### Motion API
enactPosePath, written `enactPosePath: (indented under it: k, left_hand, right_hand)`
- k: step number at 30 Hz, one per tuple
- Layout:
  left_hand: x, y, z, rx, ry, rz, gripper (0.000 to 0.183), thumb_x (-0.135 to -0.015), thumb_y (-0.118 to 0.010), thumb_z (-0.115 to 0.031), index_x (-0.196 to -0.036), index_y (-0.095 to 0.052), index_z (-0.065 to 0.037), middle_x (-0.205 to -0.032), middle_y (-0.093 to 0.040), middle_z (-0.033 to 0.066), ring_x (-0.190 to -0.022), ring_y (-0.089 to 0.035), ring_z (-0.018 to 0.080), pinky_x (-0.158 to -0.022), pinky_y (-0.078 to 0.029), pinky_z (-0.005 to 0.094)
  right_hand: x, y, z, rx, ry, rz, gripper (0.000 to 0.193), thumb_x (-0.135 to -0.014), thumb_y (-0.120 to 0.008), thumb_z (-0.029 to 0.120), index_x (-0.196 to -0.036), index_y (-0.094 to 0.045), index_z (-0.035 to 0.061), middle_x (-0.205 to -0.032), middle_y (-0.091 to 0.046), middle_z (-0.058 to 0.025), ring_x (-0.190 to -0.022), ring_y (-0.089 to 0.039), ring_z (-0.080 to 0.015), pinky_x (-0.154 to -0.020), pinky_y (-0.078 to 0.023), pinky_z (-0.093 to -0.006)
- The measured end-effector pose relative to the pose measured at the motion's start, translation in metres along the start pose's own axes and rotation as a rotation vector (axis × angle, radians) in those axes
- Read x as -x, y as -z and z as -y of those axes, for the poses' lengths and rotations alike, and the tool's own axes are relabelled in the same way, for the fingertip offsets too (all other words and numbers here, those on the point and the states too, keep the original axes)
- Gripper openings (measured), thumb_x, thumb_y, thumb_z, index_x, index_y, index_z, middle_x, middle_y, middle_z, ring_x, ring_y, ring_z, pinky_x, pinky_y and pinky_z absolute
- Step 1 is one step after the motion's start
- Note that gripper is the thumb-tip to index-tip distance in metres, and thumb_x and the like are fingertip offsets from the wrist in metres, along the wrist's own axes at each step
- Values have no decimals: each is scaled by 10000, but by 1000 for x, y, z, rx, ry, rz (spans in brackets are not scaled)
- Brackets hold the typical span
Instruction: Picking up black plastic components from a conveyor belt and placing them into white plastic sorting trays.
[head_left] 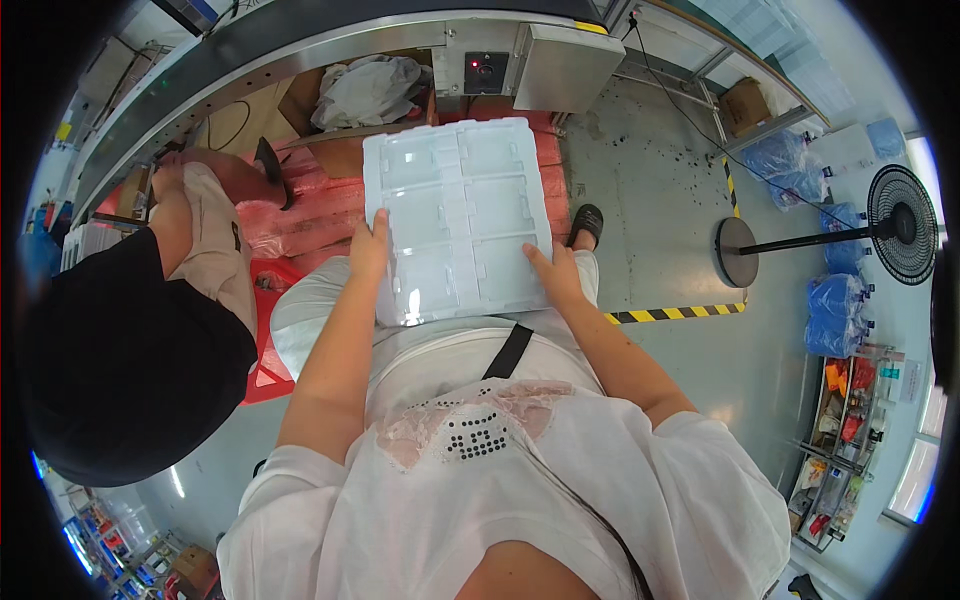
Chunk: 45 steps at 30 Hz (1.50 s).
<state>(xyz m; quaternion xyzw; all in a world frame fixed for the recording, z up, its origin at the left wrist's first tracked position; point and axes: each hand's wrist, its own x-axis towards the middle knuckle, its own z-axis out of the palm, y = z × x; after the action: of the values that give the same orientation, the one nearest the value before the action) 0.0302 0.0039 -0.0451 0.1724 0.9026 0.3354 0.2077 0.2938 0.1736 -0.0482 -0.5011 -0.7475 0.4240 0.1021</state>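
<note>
A white moulded plastic tray [430, 262], with several rectangular pockets in two columns, rests at my lap, tilted up away from me. Whether it is one tray or a stack, I cannot tell. My left hand [371, 250] grips its left edge, thumb on top and the other fingers hidden beneath. On the right edge, my right hand [556, 272] holds it the same way, thumb over the rim. The pockets look bare apart from glare on the glossy plastic.
Ahead runs a metal conveyor frame [330, 52] with a control box [486, 72]; a carton holding a clear plastic bag [370, 90] sits underneath. A person in a black top [130, 350] sits close on my left. To the right stand a fan [903, 222] and blue water bottles [838, 305].
</note>
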Motion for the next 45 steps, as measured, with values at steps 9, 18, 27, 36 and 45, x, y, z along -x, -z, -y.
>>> enactPosePath:
  k: [9,18,27,36,45]
  left_hand:
    - [8,9,-12,13,2,-16,752,-867,-355,-608,-1080,-525,93,-1045,-555,339,-1026,-523,461,-878,-402,468]
    - [11,4,-13,-115,-85,-60,731,-886,-313,-589,-1107,-527,75,-1028,-572,321,-1004,-543,446,-861,-416,486]
    - [-12,6,-17,-239,-13,37,778,-868,-281,-632,-1116,-551,53,-1069,-567,305,-1039,-530,439,-890,-409,472]
    - [49,3,18,99,28,3,768,-844,-419,-603,-1137,-497,102,-1089,-538,340,-1072,-498,458,-905,-393,470]
    - [6,2,-6,-114,-17,47,728,-871,-411,-564,-1097,-503,122,-1036,-564,332,-1007,-540,452,-880,-414,472]
  right_hand:
    - [4,-2,-7,-59,-87,38,710,-790,-567,538,-1034,-503,-126,-1044,-508,-305,-1005,-512,-416,-873,-410,-427]
    - [28,-7,-16,117,100,-126,708,-789,-570,558,-971,-525,-125,-943,-585,-298,-896,-577,-411,-828,-435,-425]
    - [-3,11,12,142,-147,128,755,-783,-496,636,-1023,-507,-79,-974,-583,-320,-959,-569,-432,-834,-438,-461]
    - [31,4,3,155,-84,52,750,-804,-455,631,-1062,-480,-73,-1098,-499,-335,-1002,-535,-450,-849,-426,-476]
    - [-12,12,-2,-61,-159,283,741,-795,-516,589,-1093,-550,-90,-984,-620,-248,-914,-617,-353,-765,-486,-412]
